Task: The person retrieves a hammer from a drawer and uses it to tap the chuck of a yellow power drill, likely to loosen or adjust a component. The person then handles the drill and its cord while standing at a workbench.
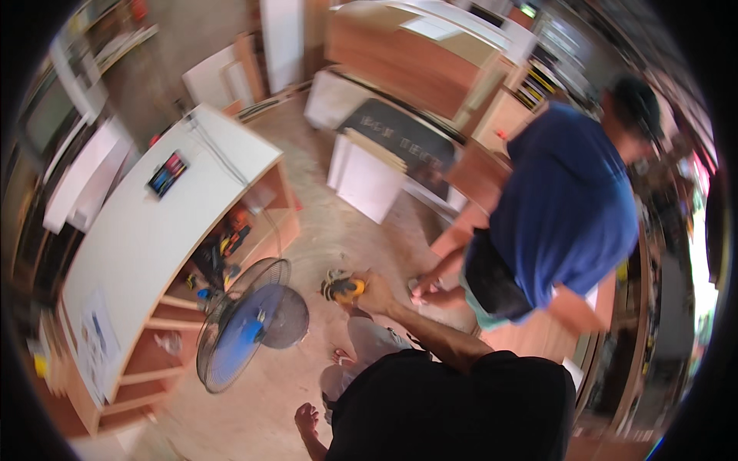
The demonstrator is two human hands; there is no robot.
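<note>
My right arm reaches forward across the floor, and my right hand [373,293] is closed around a yellow and black hand tool [346,289]. Motion blur hides the tool's exact kind. Beside my leg hangs my left hand [306,419], its fingers curled in and nothing seen in them. Left of the tool stands a fan [246,330] with a round wire guard and blue blades, close to the open side of a white-topped wooden cabinet [177,207].
At right, a person in a blue shirt [569,207] stands by wooden boards. White panels [367,177] lean against a dark board [400,138] ahead. A phone-like device [167,174] lies on the cabinet top; orange and black tools [234,233] sit inside. A cable crosses the cabinet's edge.
</note>
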